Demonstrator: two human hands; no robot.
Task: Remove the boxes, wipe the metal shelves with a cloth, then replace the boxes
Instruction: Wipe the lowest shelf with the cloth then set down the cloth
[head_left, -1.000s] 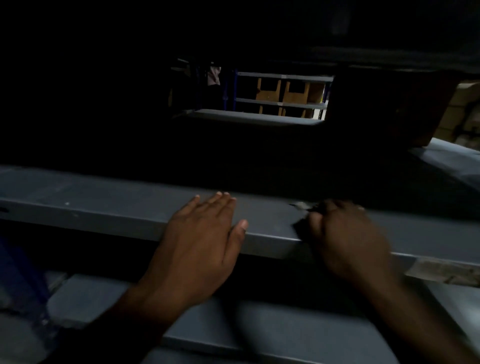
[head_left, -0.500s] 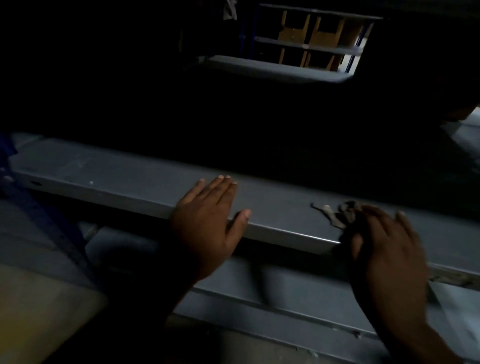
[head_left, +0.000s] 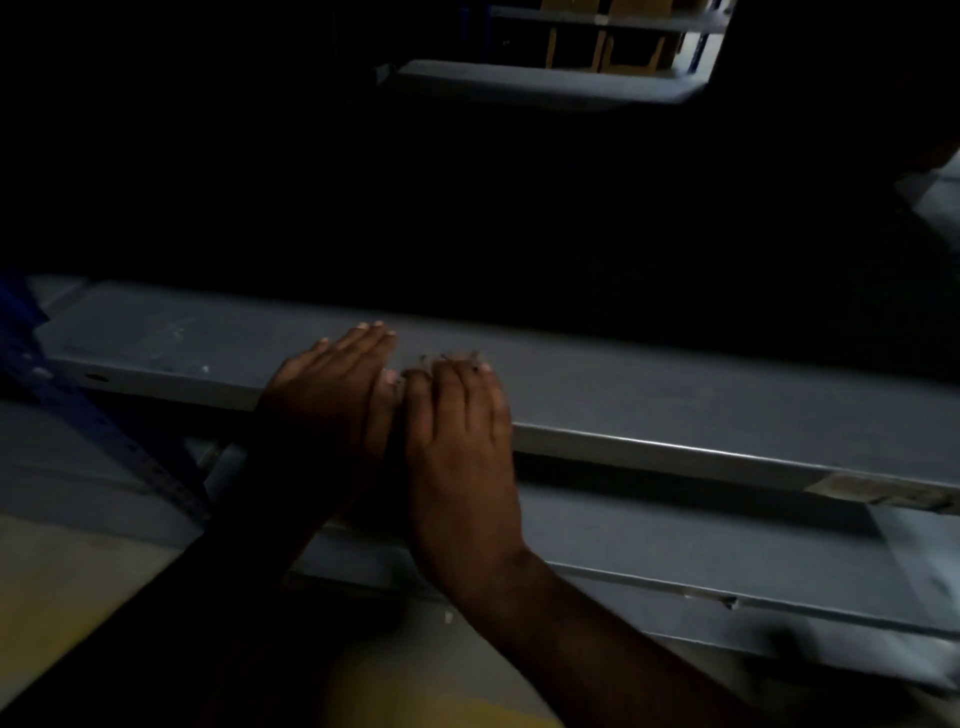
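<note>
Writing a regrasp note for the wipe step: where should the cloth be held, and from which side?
From above, palm down. The cloth lies crumpled flat on the shelf near its front edge, mostly under the right hand, only a frayed bit showing past the fingertips. Probably best to press and bunch its middle; lifting an edge looks harder.

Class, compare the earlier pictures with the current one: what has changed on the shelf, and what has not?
The right hand, pressing a frayed dark cloth, slid leftward along the grey metal shelf until it lay beside the left hand. The left hand stayed flat on the shelf edge.
</note>
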